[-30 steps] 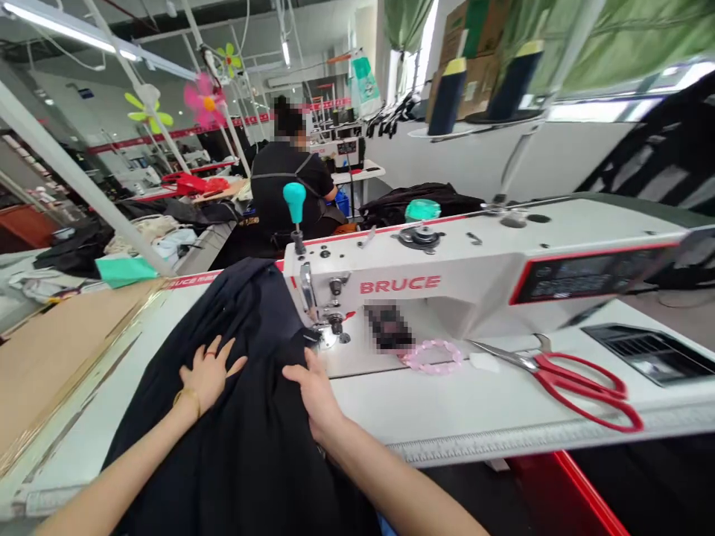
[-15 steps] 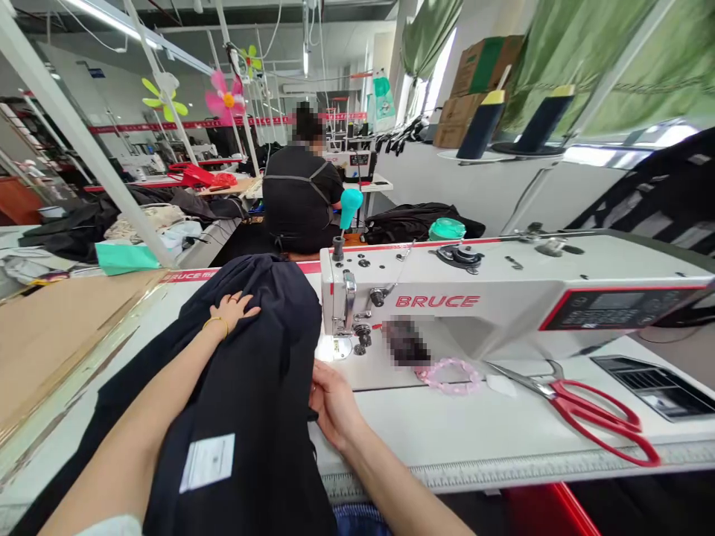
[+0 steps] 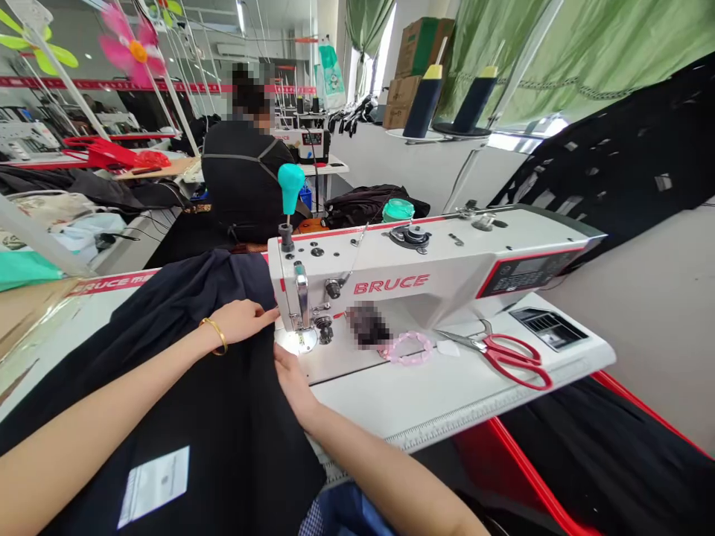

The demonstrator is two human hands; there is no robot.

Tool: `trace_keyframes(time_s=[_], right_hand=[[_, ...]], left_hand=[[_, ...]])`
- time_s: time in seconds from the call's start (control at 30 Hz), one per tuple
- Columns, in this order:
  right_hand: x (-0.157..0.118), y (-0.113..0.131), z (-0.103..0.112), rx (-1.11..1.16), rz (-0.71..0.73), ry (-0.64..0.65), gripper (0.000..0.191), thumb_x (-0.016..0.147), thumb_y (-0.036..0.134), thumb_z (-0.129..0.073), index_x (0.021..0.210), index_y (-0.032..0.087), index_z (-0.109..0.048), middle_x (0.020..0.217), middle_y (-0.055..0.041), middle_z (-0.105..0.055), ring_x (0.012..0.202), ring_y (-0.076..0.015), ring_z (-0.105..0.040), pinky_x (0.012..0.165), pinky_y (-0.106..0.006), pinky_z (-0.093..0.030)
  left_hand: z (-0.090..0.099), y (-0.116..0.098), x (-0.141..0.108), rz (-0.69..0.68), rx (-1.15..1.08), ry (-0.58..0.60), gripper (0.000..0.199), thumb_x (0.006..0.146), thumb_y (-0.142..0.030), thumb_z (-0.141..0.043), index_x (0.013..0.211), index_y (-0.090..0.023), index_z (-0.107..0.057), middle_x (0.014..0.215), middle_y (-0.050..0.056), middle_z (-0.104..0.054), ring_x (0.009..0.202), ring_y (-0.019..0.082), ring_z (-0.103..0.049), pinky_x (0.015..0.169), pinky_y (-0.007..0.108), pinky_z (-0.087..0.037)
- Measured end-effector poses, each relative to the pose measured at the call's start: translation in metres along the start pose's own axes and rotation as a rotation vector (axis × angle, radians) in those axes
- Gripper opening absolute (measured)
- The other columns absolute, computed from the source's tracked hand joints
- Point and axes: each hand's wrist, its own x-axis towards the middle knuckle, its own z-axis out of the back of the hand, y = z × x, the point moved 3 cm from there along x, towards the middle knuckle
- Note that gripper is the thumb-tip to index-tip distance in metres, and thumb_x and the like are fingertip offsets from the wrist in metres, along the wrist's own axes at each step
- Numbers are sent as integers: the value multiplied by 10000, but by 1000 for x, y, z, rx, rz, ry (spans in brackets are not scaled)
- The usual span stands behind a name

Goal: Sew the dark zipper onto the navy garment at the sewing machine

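Observation:
A large black fabric (image 3: 184, 387) lies over the table left of a white BRUCE sewing machine (image 3: 413, 275). My left hand (image 3: 241, 320), with a gold bangle on the wrist, rests flat on the fabric, its fingertips by the presser foot (image 3: 304, 331). My right hand (image 3: 291, 380) lies on the fabric's right edge just in front of the lit needle plate, fingers pressed down. A white label (image 3: 153, 484) is on the fabric near me.
Red-handled scissors (image 3: 508, 356) and a pink bead bracelet (image 3: 407, 348) lie on the machine bed. A person in black (image 3: 240, 179) sits with their back to me at the station ahead. Thread cones (image 3: 421, 100) stand behind; a red bin edge (image 3: 519, 469) lies lower right.
My left hand has come back from the far fold of the fabric to the presser foot. My right hand has slid forward along the fabric edge. The camera has turned left.

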Motion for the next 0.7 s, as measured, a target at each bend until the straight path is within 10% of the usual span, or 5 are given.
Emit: trace_keyframes(time_s=[0.23,0.47,0.7], right_hand=[[-7,19,-16,-169,55,44,152,661,43,-423,661,195,-433,614,37,-423,631,-134,-428,649,-269,-367],[-4,21,-23,77,-26,100,289,852,162,-323,1095,178,-479,929,-27,-579,710,-94,-572,586,-199,-417],[1,29,-39,-59,81,139,100,870,232,-416,889,178,-497,720,16,-555,639,-95,-530,611,-220,-426]], left_hand=[[-7,-1,-8,19,-176,-31,257,568,-416,-602,481,-189,-519,507,27,-523,579,215,-547,535,278,-316],[-5,14,-43,190,-735,-76,369,628,-523,-534,497,-198,-417,442,-32,-437,428,123,-441,430,242,-298],[-14,10,-77,411,-1239,-133,239,669,-391,-550,588,-180,-472,458,-20,-483,378,127,-462,399,266,-393]])
